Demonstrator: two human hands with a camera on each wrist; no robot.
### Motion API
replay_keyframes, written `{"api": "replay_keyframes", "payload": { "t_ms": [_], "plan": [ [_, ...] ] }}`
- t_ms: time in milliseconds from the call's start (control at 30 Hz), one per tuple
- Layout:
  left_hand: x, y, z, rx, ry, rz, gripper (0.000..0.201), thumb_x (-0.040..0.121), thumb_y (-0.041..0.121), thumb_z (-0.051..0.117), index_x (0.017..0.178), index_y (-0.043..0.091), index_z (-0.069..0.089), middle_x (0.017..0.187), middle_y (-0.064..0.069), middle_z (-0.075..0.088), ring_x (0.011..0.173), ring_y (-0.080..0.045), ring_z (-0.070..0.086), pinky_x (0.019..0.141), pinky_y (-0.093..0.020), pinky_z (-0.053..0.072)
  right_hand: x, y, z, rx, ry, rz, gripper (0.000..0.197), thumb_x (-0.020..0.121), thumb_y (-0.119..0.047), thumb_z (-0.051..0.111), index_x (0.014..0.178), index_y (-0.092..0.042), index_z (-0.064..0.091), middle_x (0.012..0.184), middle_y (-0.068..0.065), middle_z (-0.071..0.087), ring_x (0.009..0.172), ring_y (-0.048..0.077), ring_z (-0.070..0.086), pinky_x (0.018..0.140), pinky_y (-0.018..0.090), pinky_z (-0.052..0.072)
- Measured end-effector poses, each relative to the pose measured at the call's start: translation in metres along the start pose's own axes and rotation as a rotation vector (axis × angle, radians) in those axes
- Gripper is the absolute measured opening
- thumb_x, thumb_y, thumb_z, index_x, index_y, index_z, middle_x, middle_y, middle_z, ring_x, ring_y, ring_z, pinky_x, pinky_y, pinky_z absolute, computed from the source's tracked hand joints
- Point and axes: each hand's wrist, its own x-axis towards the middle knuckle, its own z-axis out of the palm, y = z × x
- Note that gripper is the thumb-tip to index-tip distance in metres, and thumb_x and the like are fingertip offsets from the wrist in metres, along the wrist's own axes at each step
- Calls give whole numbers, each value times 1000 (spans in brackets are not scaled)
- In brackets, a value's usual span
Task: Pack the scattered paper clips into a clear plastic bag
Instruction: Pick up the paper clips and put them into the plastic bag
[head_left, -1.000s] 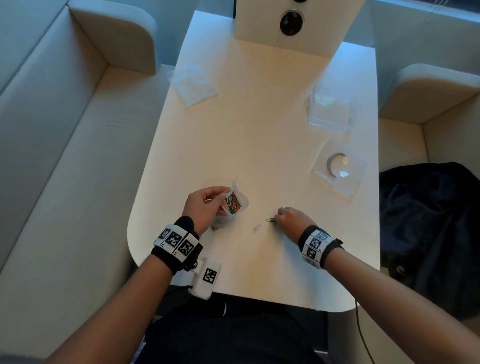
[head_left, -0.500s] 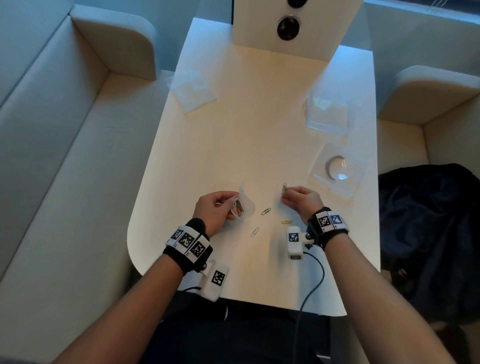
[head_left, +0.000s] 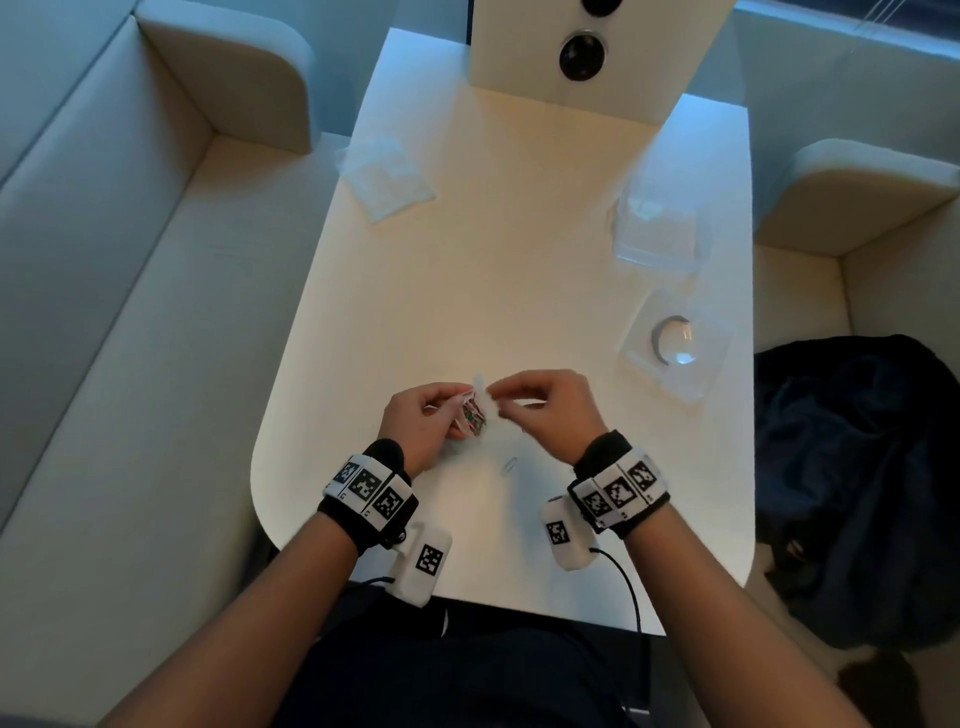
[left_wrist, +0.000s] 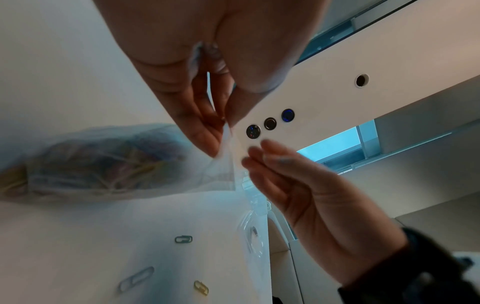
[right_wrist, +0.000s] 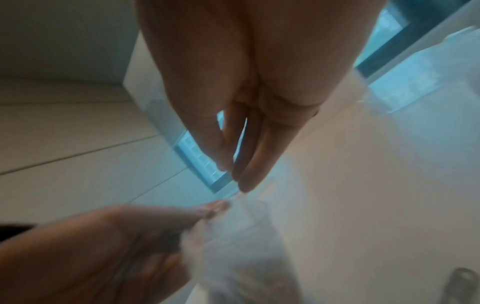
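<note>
My left hand (head_left: 460, 401) pinches the rim of a small clear plastic bag (head_left: 474, 415) and holds it just above the white table (head_left: 467, 286). The bag (left_wrist: 103, 160) is bulging with coloured paper clips. My right hand (head_left: 496, 397) is at the bag's mouth with its fingertips (right_wrist: 233, 174) pressed together in a pinch. The clip it carried is too blurred to make out. On the table below, a silver clip (left_wrist: 136, 278), a green clip (left_wrist: 183, 239) and a gold clip (left_wrist: 201, 288) lie loose. Only the silver clip (head_left: 510, 464) shows in the head view.
Flat clear bags (head_left: 387, 176) lie at the far left of the table. A clear plastic box (head_left: 657, 228) and a clear lid with a ring (head_left: 672, 345) sit along the right edge. A white console (head_left: 582, 52) stands at the far end. Dark clothing (head_left: 857, 467) covers the right seat.
My right hand lifted a clip off the table and moved left and up to the bag's mouth. The left hand has raised the bag slightly and turned it towards the right hand.
</note>
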Motion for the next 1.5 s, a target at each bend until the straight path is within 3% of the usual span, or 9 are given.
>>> {"api": "replay_keyframes", "payload": {
  "t_ms": [100,233,400,600,800,1000,1300,1400,1500],
  "plan": [
    [-2,0,-5,-8,3,-14,22,93,16,63,88,33,75,95,-10,75,72,-19,71,76,-59,58,3,31,-11,-170,207,122,25,87,-4,59,105,-14,74,107,3,73,99,16,70,91,22,53],
    [-2,-1,-8,-31,-18,-8,21,94,13,62,92,29,75,99,-12,74,69,-14,70,76,-48,61,-13,78,21,-669,-169,277,50,98,-14,44,147,-11,35,155,17,30,141,31,32,115,35,27],
    [-1,-4,-11,-59,-35,-12,21,94,12,62,91,29,75,100,-11,75,73,-15,72,79,-37,61,-46,94,64,-871,-300,65,63,91,6,34,151,-8,22,159,25,4,148,38,9,118,44,27],
    [0,-6,-14,-63,-47,-21,19,93,14,63,92,28,75,99,-10,74,77,-19,73,79,-38,61,-66,105,65,-1056,-372,-164,53,57,9,77,109,4,67,116,27,62,104,39,65,65,37,62],
    [0,-9,-19,-50,-44,-32,18,94,14,62,96,26,75,100,-11,74,75,-18,74,78,-38,62,-44,107,47,-1201,-487,-304,25,63,6,71,86,-4,69,82,9,60,69,24,57,48,31,54],
    [1,-13,-23,-56,-38,-29,18,94,12,61,98,24,75,100,-10,73,73,-15,72,73,-31,60,-18,92,37,-1079,-559,-135,20,92,-4,51,101,-5,69,99,12,64,90,30,63,80,38,54],
    [2,-14,-19,-63,-46,-31,17,94,11,61,99,20,75,100,-14,74,76,-21,72,73,-31,61,-1,81,40,-990,-481,183,7,76,-13,64,76,-7,68,82,9,68,73,26,65,62,27,52],
    [3,-15,-19,-59,-48,-30,17,94,12,62,97,22,75,99,-14,74,78,-25,73,74,-32,61,-6,96,20,-641,-344,286,7,73,-13,71,75,-20,69,73,-2,65,68,15,61,65,21,47],
    [4,-16,-16,-62,-49,-31,17,94,12,62,97,23,75,99,-13,74,80,-27,73,75,-34,61,-19,111,-6,134,-129,474,18,81,2,67,94,-10,73,76,3,63,70,14,64,71,24,55]
  ]
}}
